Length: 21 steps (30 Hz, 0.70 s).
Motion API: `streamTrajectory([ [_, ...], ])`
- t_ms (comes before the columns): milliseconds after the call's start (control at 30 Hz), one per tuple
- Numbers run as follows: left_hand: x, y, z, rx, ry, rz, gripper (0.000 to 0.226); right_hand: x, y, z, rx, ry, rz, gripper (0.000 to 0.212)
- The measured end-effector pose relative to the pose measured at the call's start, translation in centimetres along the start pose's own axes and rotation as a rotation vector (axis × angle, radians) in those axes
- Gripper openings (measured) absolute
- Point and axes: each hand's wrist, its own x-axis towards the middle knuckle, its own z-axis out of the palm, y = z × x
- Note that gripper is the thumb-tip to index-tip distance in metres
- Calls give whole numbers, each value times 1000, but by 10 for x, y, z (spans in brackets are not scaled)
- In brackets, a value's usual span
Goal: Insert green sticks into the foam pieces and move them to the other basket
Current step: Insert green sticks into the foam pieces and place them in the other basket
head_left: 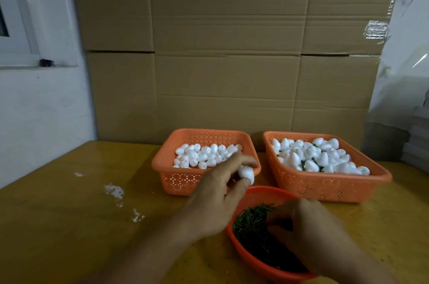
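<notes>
Looking down from the head view, the left hand (216,193) pinches one white foam piece (246,173) between thumb and fingertips, lifted clear so its base is free, by my reading, to take a stick. Just behind that grip sits the left basket (176,181) of plain foam pieces. Below and to the right of the grip, the right hand (308,235) reaches into the round red bowl (255,193), fingers curled down among the green sticks (250,221); whether this grip has one pinched I cannot tell. Farther right of both grips, the right basket (325,188) holds foam pieces with green showing between them, likely the finished ones. All rests on the yellow desk (69,214).
</notes>
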Motion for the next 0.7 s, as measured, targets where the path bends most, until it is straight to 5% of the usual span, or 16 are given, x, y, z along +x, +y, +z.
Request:
streamTrajectory([
  [267, -19, 6, 8, -431, -60, -235, 45, 8, -12, 3, -192, -234, -37, 40],
  [467, -21, 13, 16, -485, -60, -268, 19, 17, -15, 13, -198, -182, -32, 35],
  [600, -22, 10, 19, -484, -2, -300, 24, 19, -13, 15, -220, -150, -20, 17],
  [700, -22, 10, 19, -553, 20, -332, 28, 20, -12, 15, -193, -125, 5, 24],
])
